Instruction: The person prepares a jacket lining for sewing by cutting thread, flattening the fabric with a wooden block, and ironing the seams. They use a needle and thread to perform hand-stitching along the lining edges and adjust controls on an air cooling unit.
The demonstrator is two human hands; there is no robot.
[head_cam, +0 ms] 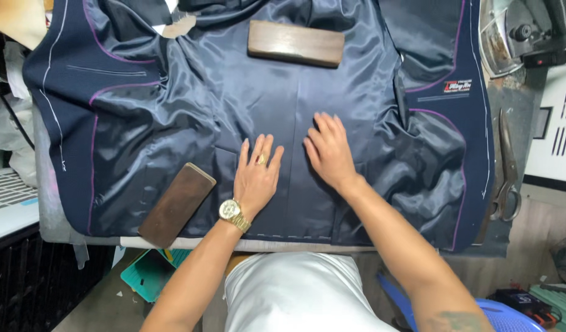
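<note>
Both hands, left hand point(256, 176) and right hand point(330, 150), spread flat on slippery, limp navy satin-lined jacket point(191, 98) near counter's front edge; best gripped at hem.

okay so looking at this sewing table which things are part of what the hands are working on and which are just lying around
In use:
left hand, flat on the lining
right hand, flat on the lining
navy jacket, spread lining-side up
two wooden blocks resting on the jacket

Lying about:
scissors at the table's right edge
iron at top right
</note>
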